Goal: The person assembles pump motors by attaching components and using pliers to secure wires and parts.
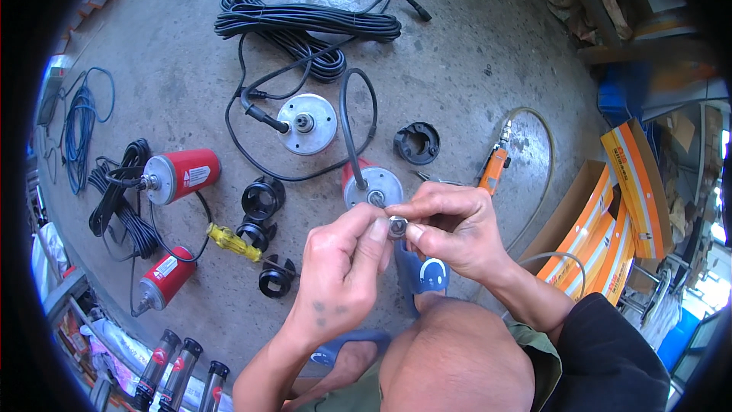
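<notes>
Left hand (341, 262), right hand (455, 230) pinch one fitting (397, 226); four black rings (402, 140)

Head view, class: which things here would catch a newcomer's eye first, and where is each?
The eye would probably fall first on the left hand and right hand, meeting just below centre around a small metal piece. Next come the big bundle of black cable at the top and the bright orange cartons at the right. Two red cylinders stand out at the left.
</notes>
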A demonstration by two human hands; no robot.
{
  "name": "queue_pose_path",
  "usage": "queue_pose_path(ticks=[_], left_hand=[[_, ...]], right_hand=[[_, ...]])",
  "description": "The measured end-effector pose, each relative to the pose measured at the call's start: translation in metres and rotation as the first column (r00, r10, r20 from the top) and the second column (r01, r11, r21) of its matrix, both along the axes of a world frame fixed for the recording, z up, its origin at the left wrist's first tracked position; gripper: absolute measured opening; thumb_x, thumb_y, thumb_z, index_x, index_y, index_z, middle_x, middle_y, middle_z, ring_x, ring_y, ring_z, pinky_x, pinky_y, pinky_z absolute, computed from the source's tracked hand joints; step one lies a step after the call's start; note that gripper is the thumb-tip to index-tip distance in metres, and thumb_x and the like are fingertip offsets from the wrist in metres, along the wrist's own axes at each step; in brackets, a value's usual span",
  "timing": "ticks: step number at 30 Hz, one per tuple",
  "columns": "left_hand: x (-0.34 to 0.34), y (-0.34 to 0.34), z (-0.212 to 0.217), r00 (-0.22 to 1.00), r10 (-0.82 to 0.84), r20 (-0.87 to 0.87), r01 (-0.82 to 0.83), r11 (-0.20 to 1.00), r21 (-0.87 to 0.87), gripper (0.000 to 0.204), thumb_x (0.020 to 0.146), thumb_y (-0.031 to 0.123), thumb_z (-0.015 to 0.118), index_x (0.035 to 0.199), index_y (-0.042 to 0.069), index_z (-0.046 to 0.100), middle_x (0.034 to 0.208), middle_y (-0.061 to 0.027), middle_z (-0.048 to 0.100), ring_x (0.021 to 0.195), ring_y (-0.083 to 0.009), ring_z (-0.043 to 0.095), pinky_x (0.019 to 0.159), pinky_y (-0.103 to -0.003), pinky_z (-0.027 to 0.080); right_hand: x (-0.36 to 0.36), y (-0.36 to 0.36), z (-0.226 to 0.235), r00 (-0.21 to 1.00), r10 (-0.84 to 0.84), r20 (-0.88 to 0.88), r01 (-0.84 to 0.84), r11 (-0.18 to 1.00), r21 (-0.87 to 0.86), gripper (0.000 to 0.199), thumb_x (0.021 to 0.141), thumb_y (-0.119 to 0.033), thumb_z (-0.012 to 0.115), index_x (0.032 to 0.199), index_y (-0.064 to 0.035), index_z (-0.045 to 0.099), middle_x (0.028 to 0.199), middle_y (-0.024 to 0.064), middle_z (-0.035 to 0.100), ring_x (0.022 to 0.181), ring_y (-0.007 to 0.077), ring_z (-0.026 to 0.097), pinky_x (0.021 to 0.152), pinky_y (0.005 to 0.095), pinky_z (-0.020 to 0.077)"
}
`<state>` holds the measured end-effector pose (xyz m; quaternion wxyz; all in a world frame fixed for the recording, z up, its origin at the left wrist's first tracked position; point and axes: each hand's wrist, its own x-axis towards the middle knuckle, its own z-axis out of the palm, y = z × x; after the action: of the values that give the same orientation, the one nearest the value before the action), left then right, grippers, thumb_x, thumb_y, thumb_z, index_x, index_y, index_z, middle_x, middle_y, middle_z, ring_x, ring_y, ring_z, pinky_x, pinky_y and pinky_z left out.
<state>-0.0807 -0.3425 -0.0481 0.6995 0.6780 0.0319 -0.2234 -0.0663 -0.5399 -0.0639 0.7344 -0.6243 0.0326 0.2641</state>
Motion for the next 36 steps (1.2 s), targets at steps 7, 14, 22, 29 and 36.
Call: queue_pose_path(ticks=[7, 14, 22, 29, 36], left_hand=[[-0.007, -0.007, -0.009, 0.994, 0.047, -0.102, -0.059, 0.991, -0.119, 0.022, 0.109, 0.014, 0.050, 0.096, -0.001, 0.060, 0.068, 0.0039, 0.049, 0.057, -0.0021, 0.037, 0.049, -0.022, 0.029], [-0.009, -0.013, -0.010, 0.985, 0.069, -0.160, -0.099, 0.978, -0.186, 0.021, 0.109, 0.015, 0.050, 0.098, -0.001, 0.058, 0.068, 0.0037, 0.047, 0.057, -0.0022, 0.035, 0.049, -0.022, 0.028], [-0.012, -0.016, -0.013, 0.966, 0.082, -0.244, -0.139, 0.964, -0.225, 0.021, 0.110, 0.016, 0.049, 0.100, 0.000, 0.058, 0.069, 0.0040, 0.046, 0.056, -0.0025, 0.035, 0.049, -0.022, 0.027], [-0.002, -0.011, -0.018, 0.945, 0.078, -0.318, -0.205, 0.899, -0.387, 0.021, 0.110, 0.018, 0.048, 0.102, 0.002, 0.059, 0.072, 0.0039, 0.050, 0.059, -0.0024, 0.037, 0.052, -0.021, 0.031], [0.004, -0.005, -0.014, 0.962, 0.042, -0.268, -0.177, 0.848, -0.500, 0.031, 0.112, 0.028, 0.041, 0.115, 0.001, 0.056, 0.075, -0.0018, 0.053, 0.060, -0.0055, 0.039, 0.055, -0.022, 0.033]], right_hand=[[-0.001, -0.003, -0.002, 0.998, -0.008, -0.058, 0.008, 1.000, -0.002, 0.030, 0.085, 0.007, 0.069, 0.113, 0.0019, 0.077, 0.093, 0.0031, 0.069, 0.076, 0.0046, 0.061, 0.065, 0.0202, 0.0483], [-0.005, -0.003, -0.008, 0.997, -0.042, -0.069, 0.044, 0.999, 0.032, 0.030, 0.085, 0.008, 0.067, 0.112, 0.0018, 0.077, 0.092, 0.0023, 0.068, 0.075, 0.0040, 0.060, 0.065, 0.0206, 0.0481], [-0.010, -0.002, -0.015, 0.993, -0.082, -0.081, 0.088, 0.994, 0.070, 0.029, 0.085, 0.007, 0.067, 0.112, 0.0015, 0.077, 0.092, 0.0010, 0.067, 0.073, 0.0037, 0.059, 0.063, 0.0207, 0.0469], [0.002, 0.000, -0.014, 0.968, -0.008, 0.253, 0.033, 0.995, -0.097, 0.027, 0.091, -0.006, 0.073, 0.117, -0.0009, 0.075, 0.101, 0.0056, 0.065, 0.080, 0.0053, 0.059, 0.065, 0.0214, 0.0474], [0.016, 0.003, -0.013, 0.899, 0.009, 0.438, 0.009, 0.999, -0.039, 0.031, 0.090, -0.012, 0.078, 0.119, -0.0032, 0.073, 0.116, 0.0127, 0.068, 0.090, 0.0142, 0.067, 0.069, 0.0246, 0.0533]])
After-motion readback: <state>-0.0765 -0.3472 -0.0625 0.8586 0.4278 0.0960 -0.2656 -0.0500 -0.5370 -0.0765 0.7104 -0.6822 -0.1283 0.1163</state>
